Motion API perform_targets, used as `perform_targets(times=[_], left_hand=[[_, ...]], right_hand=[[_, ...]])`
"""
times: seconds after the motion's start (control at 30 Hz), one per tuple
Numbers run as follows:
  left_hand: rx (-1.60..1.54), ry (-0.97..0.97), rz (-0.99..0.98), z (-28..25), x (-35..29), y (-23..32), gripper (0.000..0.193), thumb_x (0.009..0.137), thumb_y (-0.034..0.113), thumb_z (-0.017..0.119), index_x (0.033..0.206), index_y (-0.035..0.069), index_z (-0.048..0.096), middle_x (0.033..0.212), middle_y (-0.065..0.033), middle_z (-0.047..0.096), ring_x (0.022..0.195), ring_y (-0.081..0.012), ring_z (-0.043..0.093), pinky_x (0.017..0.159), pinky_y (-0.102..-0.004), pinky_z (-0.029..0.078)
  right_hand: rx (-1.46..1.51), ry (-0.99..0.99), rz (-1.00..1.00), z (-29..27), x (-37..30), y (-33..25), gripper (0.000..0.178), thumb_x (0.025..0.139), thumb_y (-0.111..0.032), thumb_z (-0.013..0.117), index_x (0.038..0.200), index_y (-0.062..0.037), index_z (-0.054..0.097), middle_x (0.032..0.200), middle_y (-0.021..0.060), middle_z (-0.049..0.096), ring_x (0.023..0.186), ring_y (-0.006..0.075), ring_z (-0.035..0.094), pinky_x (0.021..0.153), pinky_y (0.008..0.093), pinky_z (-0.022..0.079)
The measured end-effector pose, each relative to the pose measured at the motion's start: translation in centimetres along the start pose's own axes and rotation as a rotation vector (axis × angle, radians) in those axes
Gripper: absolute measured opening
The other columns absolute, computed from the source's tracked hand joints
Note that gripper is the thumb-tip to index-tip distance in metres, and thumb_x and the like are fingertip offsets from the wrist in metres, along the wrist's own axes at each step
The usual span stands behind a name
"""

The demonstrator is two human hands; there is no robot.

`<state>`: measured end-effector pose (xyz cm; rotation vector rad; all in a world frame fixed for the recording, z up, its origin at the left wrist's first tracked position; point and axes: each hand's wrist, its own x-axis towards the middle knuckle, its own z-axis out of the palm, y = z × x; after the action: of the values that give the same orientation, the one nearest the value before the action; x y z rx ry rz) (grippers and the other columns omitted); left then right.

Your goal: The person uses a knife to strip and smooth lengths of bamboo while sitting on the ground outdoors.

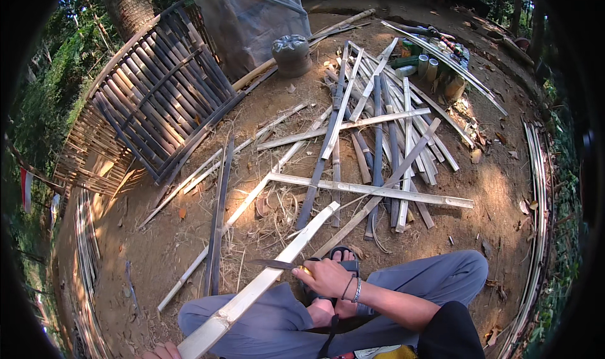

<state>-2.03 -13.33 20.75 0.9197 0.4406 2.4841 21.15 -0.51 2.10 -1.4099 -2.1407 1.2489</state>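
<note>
A pale split bamboo strip (246, 299) slants across my left knee, its far end raised over the ground ahead. At the bottom edge of the view, my left hand (162, 351) grips the strip's near end; only some of its fingers show. My right hand (326, 279), with bracelets at the wrist, is closed around the handle of a knife (271, 264). The knife's dark blade points left and lies across the strip, past its middle. Most of the handle is hidden by my fingers. My sandalled feet are just beside that hand.
A heap of split bamboo strips (372, 185) lies ahead on the dirt. A slatted bamboo panel (167, 91) leans at the far left, near a plastic sheet (249, 18). Bottles (423, 66) stand at the far right. Long thin strips (535, 214) line the right side.
</note>
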Motion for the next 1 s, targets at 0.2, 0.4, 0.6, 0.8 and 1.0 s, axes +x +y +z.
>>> perform_targets(times=[0.2, 0.4, 0.6, 0.8, 1.0], left_hand=[[0.278, 0.172, -0.034, 0.3, -0.7, -5.2, 0.042, 0.104, 0.037, 0.034, 0.068, 0.014, 0.033, 0.053, 0.0031, 0.026, 0.042, -0.0073, 0.023, 0.045, -0.022, 0.025], [0.277, 0.169, -0.081, 0.3, -0.9, -8.6, 0.041, 0.104, 0.035, 0.032, 0.069, 0.014, 0.033, 0.052, 0.0035, 0.027, 0.042, -0.007, 0.025, 0.044, -0.0215, 0.024], [0.213, -0.029, 0.027, -1.9, -1.3, -9.5, 0.065, 0.088, 0.072, 0.036, 0.077, 0.008, 0.043, 0.052, -0.0011, 0.033, 0.042, -0.0128, 0.033, 0.043, -0.0259, 0.027], [0.197, -0.021, -0.005, -2.4, -1.0, -9.0, 0.065, 0.087, 0.072, 0.035, 0.075, 0.008, 0.044, 0.052, -0.0017, 0.034, 0.039, -0.0132, 0.032, 0.041, -0.0266, 0.025], [0.279, 0.042, -0.001, -5.4, 1.0, -7.9, 0.064, 0.088, 0.07, 0.036, 0.073, 0.008, 0.044, 0.051, -0.0014, 0.034, 0.038, -0.0132, 0.031, 0.04, -0.0273, 0.024]], right_hand=[[-0.067, 0.089, 0.105, 0.7, 1.5, 2.5, 0.057, 0.096, -0.054, 0.041, 0.082, -0.0014, 0.061, 0.069, 0.0237, 0.064, 0.07, 0.0425, 0.065, 0.067, 0.052, 0.051], [-0.045, 0.1, 0.194, -1.0, 1.0, 4.6, 0.056, 0.097, -0.053, 0.039, 0.085, -0.0033, 0.061, 0.067, 0.0253, 0.063, 0.071, 0.0444, 0.064, 0.066, 0.0524, 0.051], [-0.024, 0.19, 0.202, 0.6, -0.2, 3.3, 0.055, 0.097, -0.053, 0.04, 0.089, -0.0024, 0.06, 0.067, 0.0257, 0.063, 0.069, 0.0457, 0.063, 0.065, 0.0542, 0.05], [-0.116, 0.341, 0.447, 0.1, 4.1, 15.8, 0.063, 0.097, -0.055, 0.037, 0.078, -0.0005, 0.064, 0.07, 0.0267, 0.063, 0.072, 0.0446, 0.064, 0.064, 0.0529, 0.051], [-0.049, 0.145, 0.274, 2.3, 2.3, 9.4, 0.059, 0.096, -0.055, 0.039, 0.083, -0.0044, 0.066, 0.079, 0.0289, 0.063, 0.084, 0.0456, 0.062, 0.079, 0.0521, 0.048]])
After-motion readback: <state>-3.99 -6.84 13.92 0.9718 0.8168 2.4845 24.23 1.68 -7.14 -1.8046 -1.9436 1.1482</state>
